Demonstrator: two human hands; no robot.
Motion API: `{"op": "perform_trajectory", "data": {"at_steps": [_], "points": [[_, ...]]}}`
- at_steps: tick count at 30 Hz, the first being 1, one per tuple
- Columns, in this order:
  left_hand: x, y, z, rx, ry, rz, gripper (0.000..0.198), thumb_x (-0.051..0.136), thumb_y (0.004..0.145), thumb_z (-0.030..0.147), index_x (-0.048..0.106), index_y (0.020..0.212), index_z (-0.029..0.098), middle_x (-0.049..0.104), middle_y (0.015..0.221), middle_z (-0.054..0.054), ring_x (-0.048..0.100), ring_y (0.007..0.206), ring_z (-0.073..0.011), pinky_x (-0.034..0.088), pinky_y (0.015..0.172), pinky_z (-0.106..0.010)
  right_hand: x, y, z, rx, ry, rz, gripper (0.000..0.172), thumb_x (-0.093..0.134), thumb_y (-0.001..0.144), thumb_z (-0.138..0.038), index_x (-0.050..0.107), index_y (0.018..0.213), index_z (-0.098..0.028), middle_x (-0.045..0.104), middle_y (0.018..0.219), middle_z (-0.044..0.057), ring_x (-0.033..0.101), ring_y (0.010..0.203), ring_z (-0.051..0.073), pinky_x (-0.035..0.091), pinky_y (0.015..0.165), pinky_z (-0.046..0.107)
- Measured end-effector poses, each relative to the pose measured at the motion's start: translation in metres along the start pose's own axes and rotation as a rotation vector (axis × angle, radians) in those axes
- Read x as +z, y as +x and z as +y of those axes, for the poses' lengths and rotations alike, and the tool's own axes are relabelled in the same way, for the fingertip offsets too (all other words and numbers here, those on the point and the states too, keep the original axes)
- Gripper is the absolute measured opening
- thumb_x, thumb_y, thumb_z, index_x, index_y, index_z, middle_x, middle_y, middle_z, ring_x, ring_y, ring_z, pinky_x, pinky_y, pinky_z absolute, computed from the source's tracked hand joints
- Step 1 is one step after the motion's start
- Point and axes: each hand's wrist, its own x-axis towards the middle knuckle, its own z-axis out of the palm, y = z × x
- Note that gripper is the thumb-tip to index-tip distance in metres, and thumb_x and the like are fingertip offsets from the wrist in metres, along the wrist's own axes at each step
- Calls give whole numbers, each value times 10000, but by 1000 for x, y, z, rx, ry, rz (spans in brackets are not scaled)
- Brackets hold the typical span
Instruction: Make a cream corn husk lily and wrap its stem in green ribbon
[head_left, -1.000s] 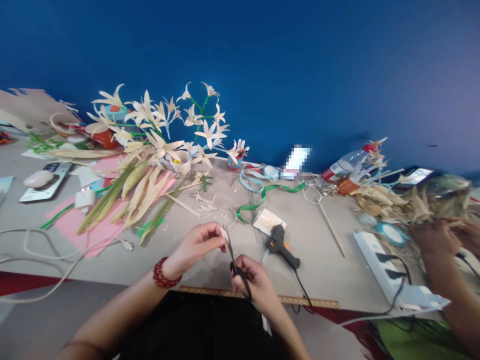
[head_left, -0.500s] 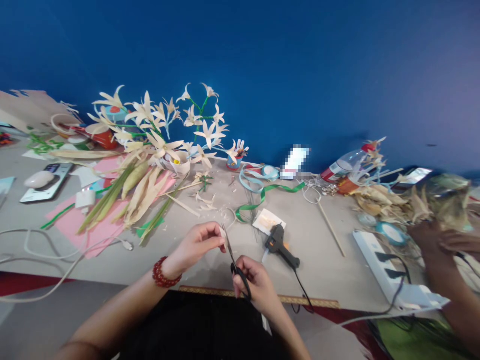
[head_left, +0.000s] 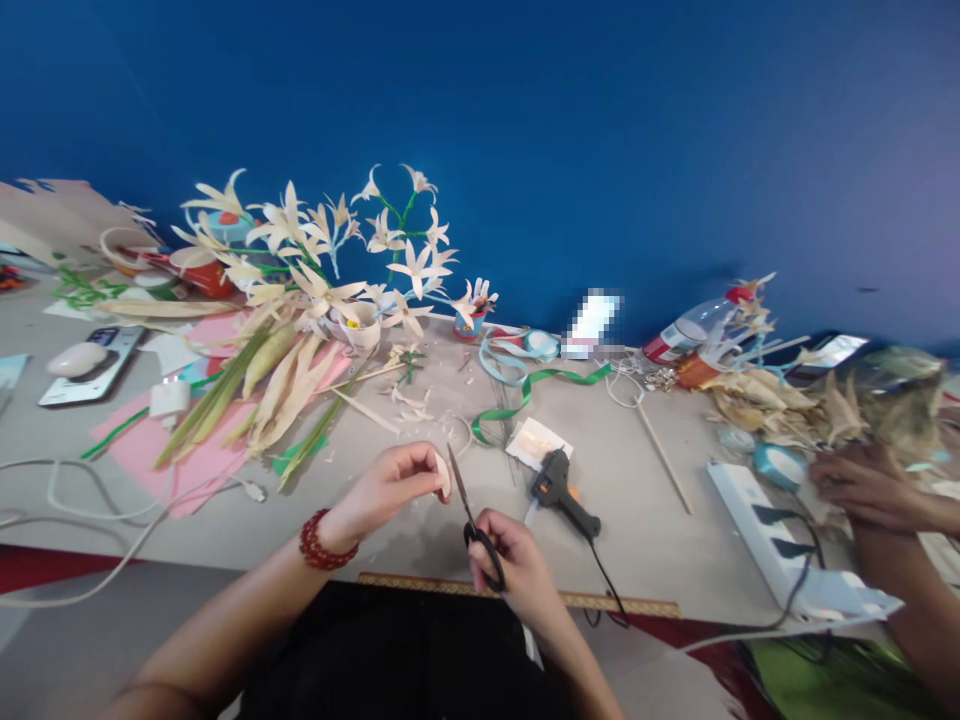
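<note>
My left hand (head_left: 390, 485), with a red bead bracelet on the wrist, pinches a small pale husk piece (head_left: 443, 475) above the table's near edge. My right hand (head_left: 514, 560) grips black-handled scissors (head_left: 469, 515), blades pointing up beside the husk piece. A black glue gun (head_left: 562, 490) lies just right of the hands on the grey table (head_left: 645, 520), next to a white paper scrap (head_left: 537, 441).
Cream husk flowers (head_left: 330, 260) and husk strips (head_left: 277, 385) on pink paper fill the back left. A phone (head_left: 90, 362), cables, green ribbon (head_left: 525, 392), a wooden stick (head_left: 663, 455) and a power strip (head_left: 780, 540) lie around. Another person's hands (head_left: 862, 485) work at the right.
My left hand has turned the husk piece slightly and the scissors shifted a little right. The other person's hands moved lower and leftward at the right.
</note>
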Motion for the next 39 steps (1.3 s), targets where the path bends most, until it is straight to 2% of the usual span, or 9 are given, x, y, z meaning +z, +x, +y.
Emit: {"op": "perform_trajectory", "data": {"at_steps": [4, 11, 23, 33, 36, 39], "points": [[3, -1, -1, -1, -36, 72, 144, 630, 859, 253, 600, 753, 160, 642, 741, -19, 599, 744, -150, 453, 760, -280, 3, -1, 4, -41, 33, -11, 547, 679, 711, -699, 431, 741, -212, 558, 534, -44, 469, 475, 97, 340, 512, 219], [8, 2, -11, 7, -123, 160, 129, 654, 848, 249, 607, 766, 161, 607, 765, -4, 583, 744, -136, 455, 746, -265, 8, -3, 3, -44, 79, -28, 534, 705, 704, -674, 443, 753, -211, 557, 548, -42, 472, 481, 101, 350, 520, 220], [7, 2, -12, 14, -154, 163, 124, 656, 848, 233, 607, 757, 164, 599, 763, 3, 580, 742, -128, 458, 750, -256, 11, -1, 3, -31, 81, 5, 551, 704, 692, -693, 449, 734, -207, 552, 522, -49, 471, 459, 95, 338, 501, 213], [10, 2, -12, 21, -169, 175, 113, 655, 844, 227, 626, 753, 165, 609, 756, -4, 588, 748, -139, 454, 755, -265, 13, -1, 8, -36, 97, 19, 505, 682, 752, -648, 432, 703, -212, 519, 453, -66, 393, 401, 74, 282, 461, 211], [9, 1, -12, 38, -153, 149, 114, 631, 865, 234, 635, 775, 165, 630, 772, -18, 588, 759, -147, 453, 762, -277, 12, -1, 7, -49, 113, 76, 472, 687, 772, -609, 439, 707, -212, 511, 467, -71, 391, 407, 75, 285, 457, 215], [8, -1, -11, 43, -104, 113, 122, 621, 877, 244, 634, 783, 167, 644, 779, -23, 586, 779, -149, 447, 778, -278, 11, 2, 1, -144, 127, 179, 423, 732, 753, -552, 494, 754, -202, 565, 583, -44, 456, 496, 93, 333, 494, 220]]}}
